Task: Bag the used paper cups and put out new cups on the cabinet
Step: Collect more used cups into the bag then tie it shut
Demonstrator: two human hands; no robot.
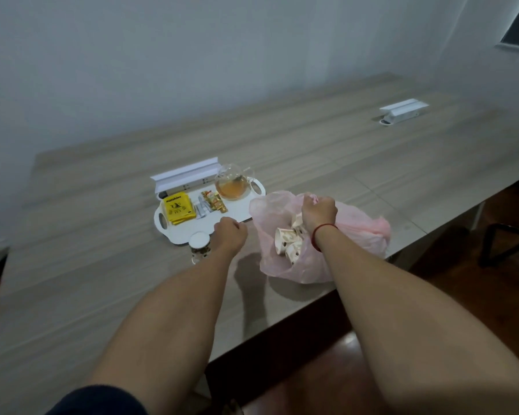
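A thin pink plastic bag (360,229) lies on the wooden table near its right front edge. Several crumpled used paper cups (288,239) with a brown pattern show through its open side. My right hand (318,212) is above the bag, fingers closed on a pinch of the bag's top. A red string circles that wrist. My left hand (229,235) is a loose fist just left of the bag, beside the white tray (177,235), and I see nothing in it. No fresh cups are in view.
The tray holds yellow packets (177,208), sachets (212,200) and a glass teapot (232,185) of amber tea. A white-lidded jar (200,245) stands by the tray's near edge. Raised white socket lids (186,175) (402,110) sit behind it and farther right. Dark floor lies beyond the table (72,265) edge.
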